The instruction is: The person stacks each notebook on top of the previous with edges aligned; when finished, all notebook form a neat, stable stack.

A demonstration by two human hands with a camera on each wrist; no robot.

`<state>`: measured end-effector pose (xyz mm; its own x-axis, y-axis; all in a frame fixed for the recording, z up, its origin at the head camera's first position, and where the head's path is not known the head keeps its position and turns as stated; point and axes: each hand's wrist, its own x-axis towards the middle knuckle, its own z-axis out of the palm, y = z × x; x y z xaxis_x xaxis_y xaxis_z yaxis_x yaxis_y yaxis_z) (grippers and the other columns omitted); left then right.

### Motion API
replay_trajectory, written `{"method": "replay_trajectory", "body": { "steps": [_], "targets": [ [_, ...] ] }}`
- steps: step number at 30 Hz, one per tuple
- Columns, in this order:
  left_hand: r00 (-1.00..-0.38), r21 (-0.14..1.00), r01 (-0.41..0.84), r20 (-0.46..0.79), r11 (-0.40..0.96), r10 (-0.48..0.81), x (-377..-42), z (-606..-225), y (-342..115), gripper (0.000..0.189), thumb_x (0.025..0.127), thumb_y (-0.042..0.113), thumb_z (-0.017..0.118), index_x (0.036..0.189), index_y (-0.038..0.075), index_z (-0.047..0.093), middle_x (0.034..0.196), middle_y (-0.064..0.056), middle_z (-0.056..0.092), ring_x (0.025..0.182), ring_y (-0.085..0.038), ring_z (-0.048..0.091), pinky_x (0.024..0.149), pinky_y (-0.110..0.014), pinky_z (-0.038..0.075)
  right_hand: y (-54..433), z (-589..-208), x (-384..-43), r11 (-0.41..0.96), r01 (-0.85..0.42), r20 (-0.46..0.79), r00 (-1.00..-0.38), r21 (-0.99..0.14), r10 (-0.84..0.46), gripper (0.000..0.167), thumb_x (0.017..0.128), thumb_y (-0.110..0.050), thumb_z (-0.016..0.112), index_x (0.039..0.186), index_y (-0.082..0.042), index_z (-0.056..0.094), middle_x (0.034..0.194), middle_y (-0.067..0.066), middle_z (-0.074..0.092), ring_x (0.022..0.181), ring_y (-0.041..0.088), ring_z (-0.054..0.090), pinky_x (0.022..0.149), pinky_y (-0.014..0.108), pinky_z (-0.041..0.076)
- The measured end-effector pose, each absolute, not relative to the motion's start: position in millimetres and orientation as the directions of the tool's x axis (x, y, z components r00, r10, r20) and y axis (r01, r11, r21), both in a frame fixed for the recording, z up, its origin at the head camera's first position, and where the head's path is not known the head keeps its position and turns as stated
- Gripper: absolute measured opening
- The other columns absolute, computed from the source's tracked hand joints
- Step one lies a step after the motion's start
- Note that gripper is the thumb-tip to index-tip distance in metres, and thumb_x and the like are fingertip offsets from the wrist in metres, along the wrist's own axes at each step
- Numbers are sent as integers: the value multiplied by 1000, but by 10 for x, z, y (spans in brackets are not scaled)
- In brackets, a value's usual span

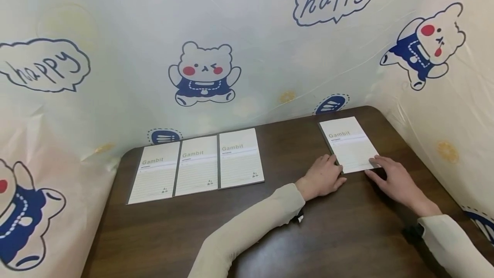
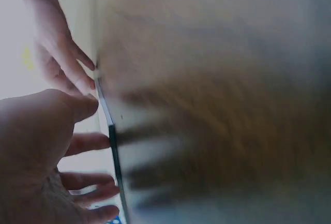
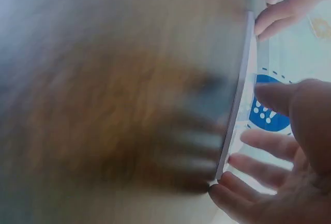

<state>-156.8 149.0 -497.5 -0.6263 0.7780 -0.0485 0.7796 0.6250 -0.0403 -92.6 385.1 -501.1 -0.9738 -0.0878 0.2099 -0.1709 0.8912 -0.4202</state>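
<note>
A white notepad (image 1: 349, 147) marked "Gambit" lies flat at the right of the table. At its lower left edge rests my left hand (image 1: 321, 177), fingertips touching the side, thumb near the bottom corner. Over at the lower right corner is my right hand (image 1: 399, 181), its fingertips on the corner and thumb just below the bottom edge. In the left wrist view, the left hand's fingers (image 2: 88, 144) lie loosely extended along the notepad's thin edge (image 2: 117, 167). The right wrist view has the right hand's fingers (image 3: 264, 169) similarly relaxed beside the edge (image 3: 235, 110).
Three matching "Gambit" notepads stand in a row at the left: the left one (image 1: 154, 175), the middle one (image 1: 197, 168) and the right one (image 1: 240, 160). The dark wooden table (image 1: 285, 149) meets a curtain (image 1: 270, 67) printed with bears at its back and sides.
</note>
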Motion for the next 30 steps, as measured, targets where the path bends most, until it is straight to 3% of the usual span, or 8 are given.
{"method": "replay_trajectory", "body": {
  "steps": [5, 10, 13, 17, 21, 24, 27, 30],
  "targets": [
    [-733, 204, 670, 26, 714, 680, -1505, -5008, 1518, 41, 108, 48, 49, 135, 22, 67, 135, -4, 64, 118, -22, 59, 99, -34, 53, 3918, -4963, -977, 857, -20, 163, -984, -515, 75, 48, 100, -24, 70, 132, 11, 62, 121, 38, 67, 105, 52, 68, 84, 59, 54],
    [-803, 269, 585, 63, 765, 592, -1475, -5018, 1580, 51, 106, 51, 53, 146, 20, 58, 141, -8, 64, 127, -26, 59, 110, -40, 48, 3954, -4904, -1048, 813, 115, 48, -984, -571, 173, 59, 105, -34, 62, 139, 14, 55, 132, 40, 62, 113, 54, 66, 85, 57, 54],
    [-833, 341, 538, 73, 771, 549, -1487, -5010, 1616, 58, 104, 51, 57, 151, 18, 52, 142, -8, 64, 129, -26, 59, 110, -40, 47, 3946, -4872, -1096, 778, 180, -15, -977, -601, 214, 63, 104, -35, 62, 141, 14, 52, 133, 38, 62, 117, 53, 65, 77, 36, 58],
    [-866, 483, 464, 71, 743, 495, -1521, -5010, 1642, 62, 101, 44, 64, 154, 15, 50, 143, -6, 65, 130, -28, 58, 106, -39, 49, 3918, -4840, -1161, 699, 292, -125, -951, -653, 282, 68, 103, -36, 65, 146, 13, 48, 137, 36, 62, 120, 50, 64, 65, 11, 45],
    [-890, 604, 389, 50, 696, 453, -1545, -4991, 1652, 64, 98, 36, 70, 154, 13, 48, 147, -5, 63, 133, -27, 57, 109, -33, 48, 3913, -4825, -1210, 621, 393, -224, -915, -678, 335, 69, 100, -32, 69, 149, 12, 46, 140, 34, 60, 119, 42, 63, 72, 17, 44],
    [-915, 690, 307, 25, 656, 402, -1558, -4962, 1664, 66, 95, 31, 73, 153, 12, 50, 146, -4, 64, 133, -25, 58, 107, -27, 48, 3927, -4826, -1232, 591, 434, -272, -898, -680, 347, 68, 97, -27, 73, 147, 11, 49, 136, 33, 64, 105, 28, 65, 73, 22, 45],
    [-941, 763, 212, -9, 611, 338, -1569, -4938, 1667, 65, 92, 24, 76, 151, 12, 53, 143, -8, 65, 129, -25, 60, 105, -29, 50, 3939, -4831, -1246, 562, 445, -302, -893, -697, 333, 65, 94, -24, 77, 143, 11, 53, 119, 26, 72, 88, 10, 62, 70, 21, 50],
    [-956, 809, 128, -53, 574, 288, -1589, -4930, 1656, 64, 89, 13, 75, 150, 13, 55, 138, -10, 62, 123, -22, 61, 100, -28, 51, 3954, -4836, -1251, 499, 448, -337, -892, -742, 300, 64, 93, -21, 78, 142, 13, 53, 98, 3, 73, 76, -2, 59, 67, 19, 56]
  ]
}}
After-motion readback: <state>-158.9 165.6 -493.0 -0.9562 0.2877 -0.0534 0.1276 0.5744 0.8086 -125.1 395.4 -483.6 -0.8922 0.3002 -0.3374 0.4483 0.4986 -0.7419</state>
